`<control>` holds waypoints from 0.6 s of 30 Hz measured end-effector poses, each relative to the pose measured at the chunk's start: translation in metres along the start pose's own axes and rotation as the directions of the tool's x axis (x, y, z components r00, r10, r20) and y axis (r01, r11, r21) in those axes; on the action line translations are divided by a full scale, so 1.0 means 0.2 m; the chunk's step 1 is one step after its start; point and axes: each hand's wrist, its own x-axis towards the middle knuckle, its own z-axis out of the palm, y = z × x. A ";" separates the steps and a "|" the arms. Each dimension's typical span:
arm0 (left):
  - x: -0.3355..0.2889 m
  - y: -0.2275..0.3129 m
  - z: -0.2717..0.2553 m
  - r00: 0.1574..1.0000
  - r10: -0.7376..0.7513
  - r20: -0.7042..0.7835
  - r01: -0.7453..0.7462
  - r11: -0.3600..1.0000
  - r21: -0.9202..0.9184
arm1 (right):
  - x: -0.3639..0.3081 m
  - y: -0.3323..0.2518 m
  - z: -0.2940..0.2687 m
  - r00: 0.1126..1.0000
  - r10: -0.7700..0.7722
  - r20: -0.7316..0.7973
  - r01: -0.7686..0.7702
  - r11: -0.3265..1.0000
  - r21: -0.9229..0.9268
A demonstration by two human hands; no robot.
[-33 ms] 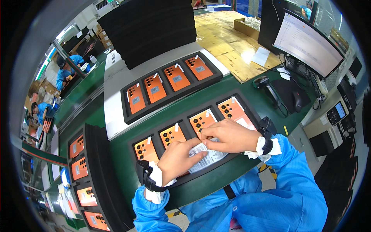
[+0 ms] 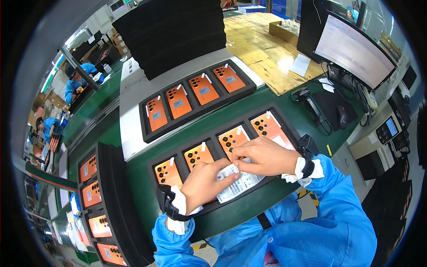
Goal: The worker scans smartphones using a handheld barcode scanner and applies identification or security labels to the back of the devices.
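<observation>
My left hand (image 2: 205, 183) and my right hand (image 2: 267, 156) meet over the near black foam tray (image 2: 167, 156). Between them is a white sheet of printed labels (image 2: 235, 189), with a glossy surface. My left thumb lies along its upper left part, fingers bent beside it. At its top edge, my right thumb and forefinger are pinched together. Orange phones lie back-up in the tray slots: one at the left (image 2: 168, 173), another beside it (image 2: 199, 155), one behind my hands (image 2: 233, 139) and one at the right (image 2: 271, 127). Hands and sheet hide their lower parts.
A second tray of orange phones (image 2: 178, 102) lies beyond, before a tall black foam stack (image 2: 173, 35). More trayed phones (image 2: 91, 193) stand at left. A barcode scanner (image 2: 309, 104), mouse (image 2: 341, 116), monitor (image 2: 356, 49) and label printer (image 2: 384, 133) are at right.
The label sheet has tilted slightly, so it looks whiter and its print shows more clearly. Both hands stay in the same place.
</observation>
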 end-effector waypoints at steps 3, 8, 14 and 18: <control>0.00 0.00 0.00 0.998 -0.008 -0.060 0.009 1.000 0.015 | 0.00 0.00 0.01 0.999 0.016 -0.036 -0.016 1.000 0.001; -0.05 0.03 0.06 0.977 0.120 -0.178 -0.064 0.953 0.295 | 0.00 0.03 0.03 0.985 0.165 -0.055 -0.170 0.982 -0.081; -0.12 0.03 0.01 0.921 0.217 -0.323 -0.076 0.915 0.397 | -0.10 0.06 0.01 0.982 0.117 -0.146 -0.105 0.991 0.086; -0.19 0.02 -0.09 0.918 0.081 -0.389 -0.102 0.994 -0.034 | -0.17 0.15 -0.07 0.915 0.299 -0.271 -0.272 0.953 0.134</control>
